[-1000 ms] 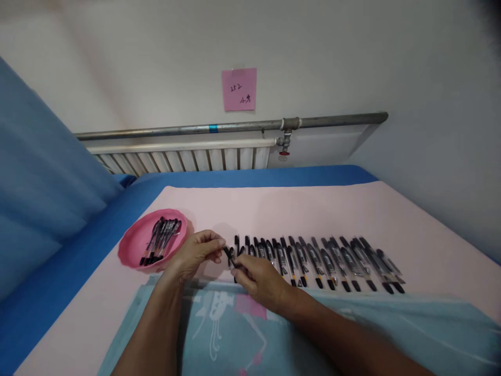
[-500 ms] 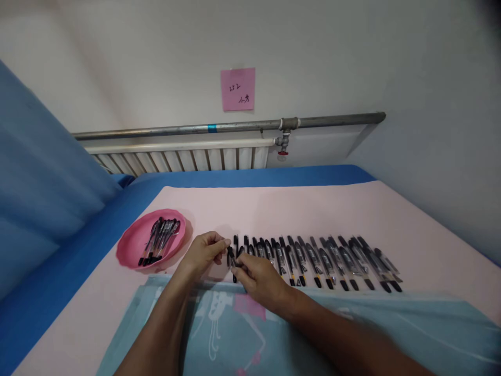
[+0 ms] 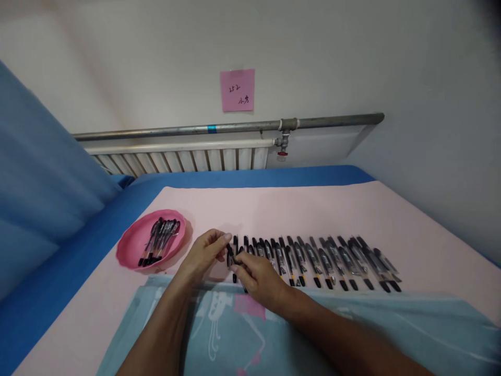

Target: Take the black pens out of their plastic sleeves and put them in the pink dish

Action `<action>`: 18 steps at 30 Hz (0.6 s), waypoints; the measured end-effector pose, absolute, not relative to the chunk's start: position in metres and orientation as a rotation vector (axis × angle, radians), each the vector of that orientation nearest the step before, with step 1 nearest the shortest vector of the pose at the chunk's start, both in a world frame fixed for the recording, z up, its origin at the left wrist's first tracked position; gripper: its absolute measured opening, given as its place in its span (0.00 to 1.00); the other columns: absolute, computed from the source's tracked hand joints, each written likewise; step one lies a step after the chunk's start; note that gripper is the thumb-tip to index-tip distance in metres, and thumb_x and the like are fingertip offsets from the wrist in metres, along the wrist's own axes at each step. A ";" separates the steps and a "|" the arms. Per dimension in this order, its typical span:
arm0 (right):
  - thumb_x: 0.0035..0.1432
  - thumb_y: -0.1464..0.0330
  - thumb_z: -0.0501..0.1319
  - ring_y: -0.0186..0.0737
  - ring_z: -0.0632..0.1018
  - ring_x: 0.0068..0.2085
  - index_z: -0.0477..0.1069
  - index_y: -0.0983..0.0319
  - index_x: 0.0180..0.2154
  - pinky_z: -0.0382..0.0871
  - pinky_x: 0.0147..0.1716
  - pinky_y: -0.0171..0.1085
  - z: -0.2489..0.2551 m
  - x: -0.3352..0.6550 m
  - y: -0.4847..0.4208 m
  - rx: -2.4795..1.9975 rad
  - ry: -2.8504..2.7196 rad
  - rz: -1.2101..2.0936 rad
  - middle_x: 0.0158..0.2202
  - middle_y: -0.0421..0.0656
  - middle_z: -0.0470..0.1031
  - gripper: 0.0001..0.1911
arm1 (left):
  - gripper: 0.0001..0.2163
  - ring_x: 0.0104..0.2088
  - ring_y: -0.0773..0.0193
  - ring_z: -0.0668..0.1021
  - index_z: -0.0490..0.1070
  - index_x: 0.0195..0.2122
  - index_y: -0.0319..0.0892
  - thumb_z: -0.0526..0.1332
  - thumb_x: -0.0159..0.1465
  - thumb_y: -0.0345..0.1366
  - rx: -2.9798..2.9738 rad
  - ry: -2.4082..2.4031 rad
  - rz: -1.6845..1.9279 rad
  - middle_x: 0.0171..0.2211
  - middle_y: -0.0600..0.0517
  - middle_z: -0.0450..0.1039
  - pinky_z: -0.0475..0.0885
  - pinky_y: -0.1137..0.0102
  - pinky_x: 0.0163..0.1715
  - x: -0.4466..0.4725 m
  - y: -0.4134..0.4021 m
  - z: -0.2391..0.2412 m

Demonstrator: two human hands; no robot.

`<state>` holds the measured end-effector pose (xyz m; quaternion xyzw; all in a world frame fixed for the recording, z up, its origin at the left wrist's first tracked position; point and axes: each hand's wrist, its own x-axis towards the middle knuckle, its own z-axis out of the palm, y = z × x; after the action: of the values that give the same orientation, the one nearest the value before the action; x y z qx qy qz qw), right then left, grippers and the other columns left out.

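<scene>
My left hand (image 3: 203,254) and my right hand (image 3: 256,275) meet at the left end of a long row of black pens (image 3: 317,256) laid side by side on the pink sheet (image 3: 313,214). Both hands pinch one black pen (image 3: 230,256) between their fingertips, the left at its upper end, the right lower down. A pink bowl (image 3: 133,245) to the left holds several more black pens (image 3: 159,241).
A light blue cloth with a white and pink print (image 3: 242,329) covers the near edge. Blue bedding (image 3: 58,271) surrounds the pink sheet. A radiator (image 3: 183,159) and a grey pipe (image 3: 235,126) run along the wall, under a pink note (image 3: 237,90).
Both hands stayed at the left end of the row, working the same pen; the left fingertips have shifted slightly right, closer to the right hand.
</scene>
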<state>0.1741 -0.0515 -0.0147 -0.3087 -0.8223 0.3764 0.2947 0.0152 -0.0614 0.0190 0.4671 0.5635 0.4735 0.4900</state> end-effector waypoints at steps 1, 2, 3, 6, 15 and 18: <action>0.56 0.71 0.51 0.29 0.61 0.23 0.56 0.61 0.25 0.52 0.23 0.30 -0.014 0.174 -0.052 -0.821 -2.195 1.003 0.21 0.35 0.58 0.08 | 0.13 0.20 0.72 0.67 0.63 0.23 0.39 0.60 0.54 0.44 1.132 1.385 1.166 0.17 0.58 0.63 0.62 0.75 0.23 0.015 -0.061 0.018; 0.56 0.71 0.51 0.29 0.61 0.23 0.56 0.61 0.24 0.52 0.23 0.30 -0.014 0.174 -0.052 -0.820 -2.198 1.006 0.20 0.34 0.58 0.09 | 0.13 0.19 0.72 0.66 0.63 0.22 0.39 0.61 0.53 0.43 1.127 1.389 1.181 0.16 0.58 0.63 0.62 0.75 0.23 0.015 -0.060 0.017; 0.56 0.71 0.52 0.29 0.61 0.23 0.55 0.61 0.24 0.52 0.23 0.30 -0.014 0.174 -0.053 -0.821 -2.197 1.008 0.20 0.34 0.57 0.09 | 0.13 0.19 0.72 0.66 0.63 0.21 0.39 0.62 0.52 0.42 1.122 1.383 1.196 0.16 0.58 0.63 0.62 0.75 0.23 0.014 -0.060 0.016; 0.56 0.71 0.52 0.29 0.61 0.22 0.54 0.61 0.23 0.52 0.23 0.30 -0.014 0.174 -0.053 -0.830 -2.187 1.015 0.20 0.34 0.57 0.10 | 0.10 0.21 0.72 0.68 0.67 0.23 0.37 0.62 0.51 0.40 1.103 1.322 1.191 0.20 0.56 0.66 0.63 0.75 0.25 0.011 -0.059 0.014; 0.56 0.71 0.52 0.30 0.64 0.24 0.59 0.61 0.26 0.54 0.24 0.30 -0.017 0.173 -0.051 -0.842 -2.162 0.994 0.21 0.35 0.61 0.07 | 0.11 0.21 0.72 0.67 0.65 0.22 0.38 0.63 0.51 0.41 1.106 1.378 1.229 0.18 0.57 0.65 0.62 0.75 0.24 0.016 -0.059 0.014; 0.56 0.71 0.52 0.30 0.64 0.23 0.60 0.61 0.26 0.54 0.24 0.30 -0.017 0.173 -0.051 -0.845 -2.155 1.014 0.20 0.35 0.61 0.07 | 0.10 0.23 0.72 0.68 0.69 0.24 0.37 0.64 0.49 0.39 1.068 1.309 1.217 0.21 0.55 0.68 0.63 0.75 0.26 0.015 -0.060 0.016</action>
<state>0.1730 -0.0508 -0.0171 -0.3188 -0.8129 0.3825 0.3021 0.0151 -0.0596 0.0156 0.4427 0.5425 0.5043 0.5053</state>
